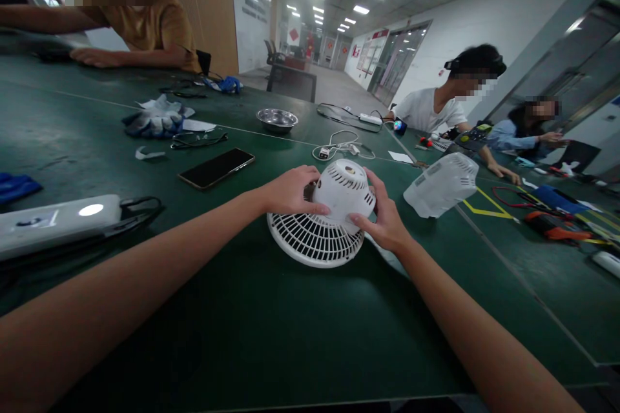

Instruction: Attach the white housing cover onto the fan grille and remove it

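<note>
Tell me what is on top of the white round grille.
A white slotted housing sits over the grille, with the left hand and right hand on its sides. The housing covers part of the grille; what lies beneath there cannot be seen.

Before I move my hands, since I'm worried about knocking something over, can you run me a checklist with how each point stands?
1. Left hand on the housing: ok, it grips the left side.
2. Right hand on the housing: ok, it grips the right side.
3. Housing fastened to the grille: cannot tell, the join is not clear.
4. Cable well apart from the housing: cannot tell, it lies just behind it in this view.
5. Phone apart from the left hand: ok, there is a gap.
6. Cover apart from the right hand: ok, it is off to the right.
</note>
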